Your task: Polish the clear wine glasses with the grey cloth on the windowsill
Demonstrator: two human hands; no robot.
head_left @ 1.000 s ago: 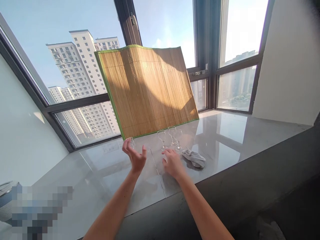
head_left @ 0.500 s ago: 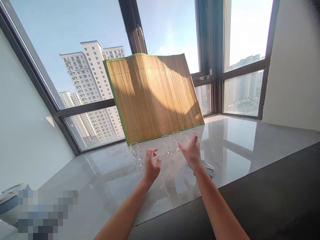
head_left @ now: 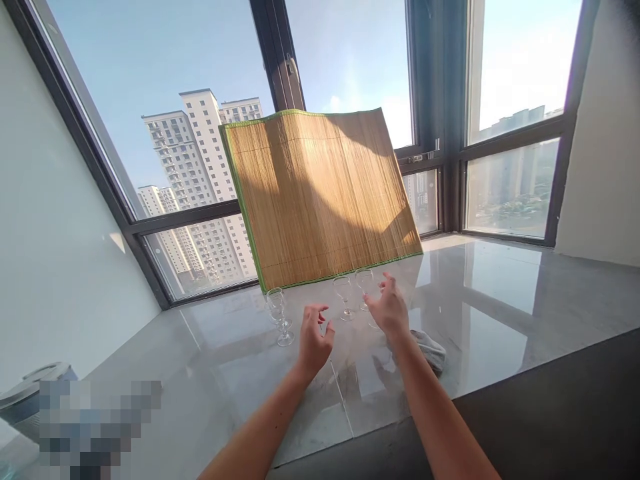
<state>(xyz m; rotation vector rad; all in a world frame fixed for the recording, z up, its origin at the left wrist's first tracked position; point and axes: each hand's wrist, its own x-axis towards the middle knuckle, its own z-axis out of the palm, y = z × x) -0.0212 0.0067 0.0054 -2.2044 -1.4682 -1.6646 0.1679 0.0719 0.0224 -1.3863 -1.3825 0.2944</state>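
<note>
Perhaps a bump from the right hand (head_left: 390, 310) could topple the nearby glass (head_left: 343, 291); whether its fingers grip anything, I can't tell. The left hand (head_left: 315, 341) curls loosely, empty.

The sill (head_left: 225, 393) is glossy grey, crossed by pale seams (head_left: 342, 399). Glasses (head_left: 277, 307) stand at its left and middle; a grey cloth (head_left: 432, 351) lies to the right; a mat (head_left: 325, 200) stands tilted at the far side.
</note>
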